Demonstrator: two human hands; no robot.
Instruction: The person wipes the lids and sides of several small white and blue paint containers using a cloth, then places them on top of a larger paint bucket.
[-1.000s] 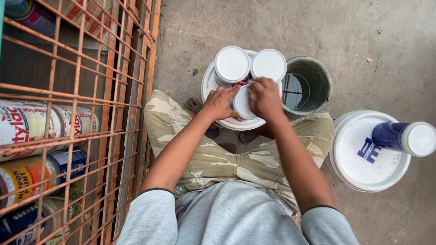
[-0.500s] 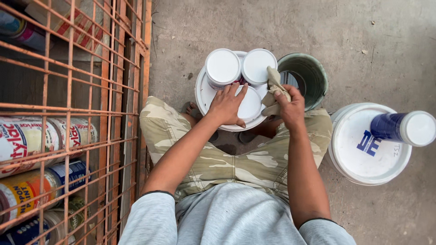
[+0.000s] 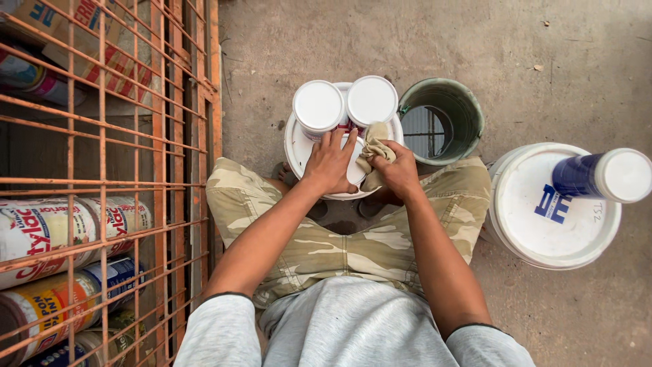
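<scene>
- Hands meet over a large white bucket lid (image 3: 296,146) between the person's knees; two small white-lidded cans (image 3: 318,107) stand side by side on its far half.
- Left hand (image 3: 331,163) lies flat, fingers spread, pressing down on a third small can (mostly hidden under the palm); it holds nothing closed in its grip.
- Right hand (image 3: 397,170) is closed around a crumpled tan cloth (image 3: 373,153), which touches the covered can's right edge.
- Just beside the right hand stands an open green bucket (image 3: 468,109) on the concrete floor (image 3: 543,68).
- Farther right, well apart, a white pail (image 3: 536,231) carries a blue can (image 3: 577,175) on its lid; an orange wire cage (image 3: 102,170) of paint tins fills the left side.
</scene>
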